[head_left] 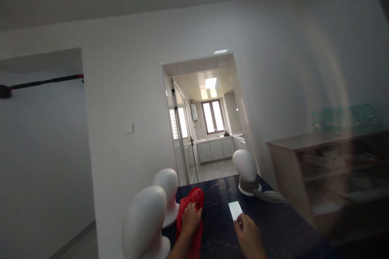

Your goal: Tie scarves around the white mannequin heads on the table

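Note:
My left hand lies on a bunched red cloth, its fingers curled into the fabric. Just left of the cloth stands a white mannequin head, and a larger one is nearer to me. With thumb and fingers closed, my right hand grips the near end of a white rectangular card over the dark table. A third mannequin head, at the table's far right, has a greyish-beige scarf around its neck, with one end trailing across the tabletop.
The dark blue marbled table reaches toward a doorway with a kitchen behind it. To the right is a wooden shelf unit with green translucent containers on top. A black bar spans the alcove at left.

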Available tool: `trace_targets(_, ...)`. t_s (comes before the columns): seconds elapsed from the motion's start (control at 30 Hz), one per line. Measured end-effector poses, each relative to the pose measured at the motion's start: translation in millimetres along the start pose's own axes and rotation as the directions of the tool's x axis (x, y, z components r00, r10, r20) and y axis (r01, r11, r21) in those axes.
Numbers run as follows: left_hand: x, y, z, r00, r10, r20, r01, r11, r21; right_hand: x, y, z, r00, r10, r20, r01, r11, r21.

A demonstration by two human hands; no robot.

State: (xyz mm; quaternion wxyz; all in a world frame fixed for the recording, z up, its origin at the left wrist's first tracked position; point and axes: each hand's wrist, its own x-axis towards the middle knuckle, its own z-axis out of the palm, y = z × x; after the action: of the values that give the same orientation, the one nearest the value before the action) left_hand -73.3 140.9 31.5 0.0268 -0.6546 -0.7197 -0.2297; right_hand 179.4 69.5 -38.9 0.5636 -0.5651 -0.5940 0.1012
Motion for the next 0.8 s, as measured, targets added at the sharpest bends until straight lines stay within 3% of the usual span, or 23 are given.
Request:
trace_targets(0.1,-2.8,2.6,-13.7,0.992,0.005,-0.122,-0.023,0.989,-0.147,1.3,-0.2,-1.0,1.000,0.008,-0.008,-0.008,0.999,0.032)
trace_targets(0.2,-20.5,9.1,-30.1,0.969,0.062,-0.237,-0.133,0.947,-0.293,4.1,-1.4,-4.9,0.999,0.038,0.005,-0.038,0.994,0.106)
trace_targets(0.3,-59.5,21.0,-47.2,0.942,0.187,-0.279,-0.281,0.894,-0.349,5.0,-7.5,-9.7,0.993,0.052,0.108,-0.084,0.946,0.314)
trace_targets(0.37,-93.7,34.5,-56.4,0.922,0.296,-0.252,-0.371,0.862,-0.345,3.3,-18.4,-11.8,0.979,0.025,0.205,-0.125,0.861,0.492)
trace_targets(0.4,-111.1,43.2,-59.6,0.901,0.361,-0.240,-0.427,0.837,-0.343,1.8,-26.8,-12.6,0.968,0.001,0.251,-0.146,0.813,0.563)
trace_targets(0.5,-155.5,71.3,-64.4,0.768,0.607,-0.205,-0.638,0.695,-0.332,-2.1,-61.7,-17.0,0.934,-0.087,0.345,-0.175,0.732,0.658)
trace_targets(0.57,-174.2,82.8,-68.6,0.722,0.671,-0.170,-0.682,0.646,-0.343,-0.5,-86.5,-25.3,0.927,-0.075,0.366,-0.204,0.720,0.664)
trace_targets(0.63,-183.0,80.4,-80.6,0.741,0.655,-0.147,-0.659,0.668,-0.345,8.4,-103.6,-41.4,0.929,0.029,0.369,-0.292,0.671,0.682)
trace_targets(0.73,-175.6,46.7,-119.3,0.831,0.494,-0.256,-0.555,0.771,-0.312,38.1,-103.6,-83.0,0.938,0.176,0.299,-0.343,0.609,0.715)
trace_targets(0.8,-157.3,9.3,-153.2,0.853,0.341,-0.396,-0.464,0.842,-0.274,64.7,-88.0,-120.9,0.982,0.167,0.086,-0.183,0.749,0.637)
